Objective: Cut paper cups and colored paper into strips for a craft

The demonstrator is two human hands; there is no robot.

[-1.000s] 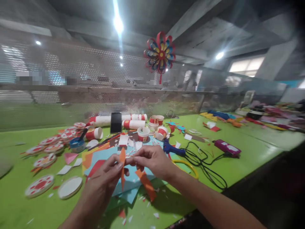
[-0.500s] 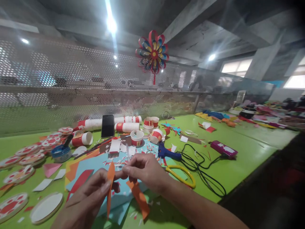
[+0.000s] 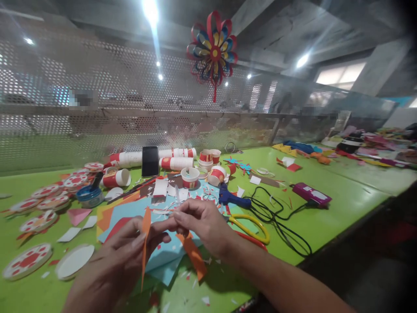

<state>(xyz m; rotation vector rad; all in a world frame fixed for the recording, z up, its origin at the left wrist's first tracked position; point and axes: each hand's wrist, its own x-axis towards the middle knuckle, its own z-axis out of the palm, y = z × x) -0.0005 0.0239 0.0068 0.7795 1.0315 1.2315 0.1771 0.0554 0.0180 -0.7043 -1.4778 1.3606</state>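
My left hand (image 3: 119, 256) pinches a thin orange paper piece (image 3: 146, 243), seen nearly edge-on, between thumb and fingers. Its index finger reaches across to my right hand (image 3: 202, 224), whose thumb and fingers are closed together at that fingertip. Whatever the right fingers pinch is hidden or too small to make out. Just below them is an orange paper strip (image 3: 194, 256); I cannot tell whether it lies on the table or hangs from the hand. Under both hands are light blue paper sheets (image 3: 166, 265) strewn with red and white scraps.
Yellow-handled scissors (image 3: 250, 228) and a blue glue gun (image 3: 233, 198) with a black cord lie right of my hands. Further right is a purple box (image 3: 311, 194). Paper cups (image 3: 190, 178), a phone (image 3: 150, 161), a blue jar (image 3: 89, 197) and red-dotted discs (image 3: 28, 261) surround the papers.
The view has tilted down and shifted slightly left, so the table things appear higher and further right. Both hands keep nearly the same pose, and the orange paper stays in the left.
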